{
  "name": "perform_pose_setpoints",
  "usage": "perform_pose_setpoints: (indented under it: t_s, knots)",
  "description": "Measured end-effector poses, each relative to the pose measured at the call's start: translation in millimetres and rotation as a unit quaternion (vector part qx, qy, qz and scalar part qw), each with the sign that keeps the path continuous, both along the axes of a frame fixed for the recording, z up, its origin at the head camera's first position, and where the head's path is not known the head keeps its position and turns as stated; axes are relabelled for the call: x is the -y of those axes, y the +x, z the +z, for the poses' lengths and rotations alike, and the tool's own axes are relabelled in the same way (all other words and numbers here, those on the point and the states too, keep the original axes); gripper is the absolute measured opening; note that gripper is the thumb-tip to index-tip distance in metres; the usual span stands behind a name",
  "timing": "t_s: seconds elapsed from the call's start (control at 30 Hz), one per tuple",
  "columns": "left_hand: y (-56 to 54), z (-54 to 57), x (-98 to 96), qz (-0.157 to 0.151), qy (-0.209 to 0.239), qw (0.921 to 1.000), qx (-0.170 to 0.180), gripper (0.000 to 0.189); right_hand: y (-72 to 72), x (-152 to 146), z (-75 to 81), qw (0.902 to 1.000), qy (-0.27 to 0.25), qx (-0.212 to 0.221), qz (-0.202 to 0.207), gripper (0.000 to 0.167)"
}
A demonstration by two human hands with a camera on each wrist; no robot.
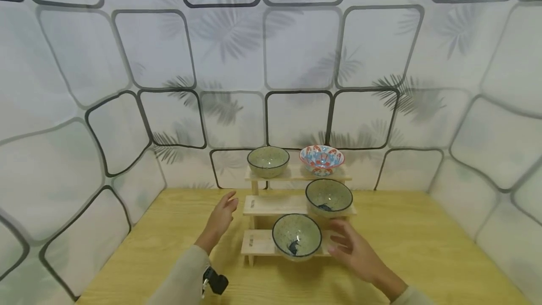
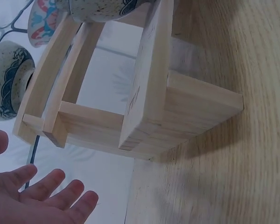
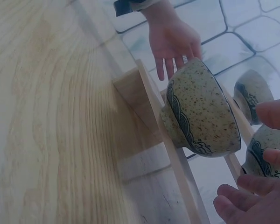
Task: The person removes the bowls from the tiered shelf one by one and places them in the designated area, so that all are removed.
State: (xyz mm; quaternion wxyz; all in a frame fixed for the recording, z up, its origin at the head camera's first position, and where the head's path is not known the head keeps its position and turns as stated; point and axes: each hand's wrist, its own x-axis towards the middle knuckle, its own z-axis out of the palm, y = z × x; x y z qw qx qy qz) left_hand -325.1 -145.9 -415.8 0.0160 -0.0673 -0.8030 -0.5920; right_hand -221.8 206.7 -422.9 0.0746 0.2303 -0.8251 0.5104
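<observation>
A wood-grain table (image 1: 406,244) bears a three-tier wooden stand (image 1: 273,205); the right hand (image 1: 354,253), fingers apart and loosely bent, is just right of the speckled green bowl (image 1: 297,236) on the bottom tier; the left hand (image 1: 220,220), fingers spread, is left of the stand; a second green bowl (image 1: 329,195) sits mid-tier right; up top, a third green bowl (image 1: 268,161) neighbours a red-and-blue patterned bowl (image 1: 322,159).

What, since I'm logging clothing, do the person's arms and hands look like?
The left sleeve and right sleeve are pale beige and plain. A small black gadget with a shiny metal part shows at the left sleeve. The left hand and right hand are bare, with no gloves or visible rings.
</observation>
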Motion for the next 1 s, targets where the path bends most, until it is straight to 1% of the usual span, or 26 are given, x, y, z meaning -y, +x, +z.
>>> perform_pose_setpoints:
  t_s: [0.1, 0.23, 0.3, 0.37, 0.5, 0.57, 0.73, 0.93, 1.0]
  knots:
    - [-2.9, 2.8, -0.7, -0.018, 0.017, 0.9996, 0.01, 0.054, -1.0, 3, -2.4, 1.0, -0.005, 0.004, 0.004, 0.053]
    - [-3.1, 3.7, -1.9, -0.039, 0.059, 0.9972, 0.026, 0.052, -1.4, 7, -8.4, 0.9996, -0.015, 0.009, 0.021, 0.053]
    - [-1.9, 3.6, -2.4, -0.044, 0.074, 0.9958, 0.031, 0.052, -2.1, 9, -11.3, 0.9993, -0.019, 0.012, 0.029, 0.052]
    - [-1.6, 3.6, -3.6, -0.042, 0.089, 0.9946, 0.035, 0.051, -3.3, 11, -12.7, 0.9989, -0.025, 0.015, 0.037, 0.052]
    - [-5.6, 4.0, -9.1, -0.039, 0.104, 0.9932, 0.035, 0.051, -5.7, 15, -9.9, 0.9982, -0.037, 0.012, 0.046, 0.052]
    - [-9.3, 4.7, -12.5, -0.037, 0.097, 0.9938, 0.039, 0.051, -7.2, 15, -7.5, 0.9978, -0.041, 0.006, 0.051, 0.052]
    - [-14.9, 5.3, -18.8, -0.033, 0.057, 0.9974, 0.03, 0.049, -11.7, 17, -6.0, 0.9967, -0.053, 0.006, 0.061, 0.054]
    - [-13.6, -0.5, -19.7, -0.02, 0.007, 0.9996, 0.021, 0.048, -12.3, 21, -11.5, 0.9936, -0.068, 0.049, 0.076, 0.057]
    - [-12.9, -2.2, -18.7, -0.014, -0.006, 0.9998, 0.016, 0.048, -11.7, 22, -12.0, 0.9929, -0.066, 0.053, 0.083, 0.057]
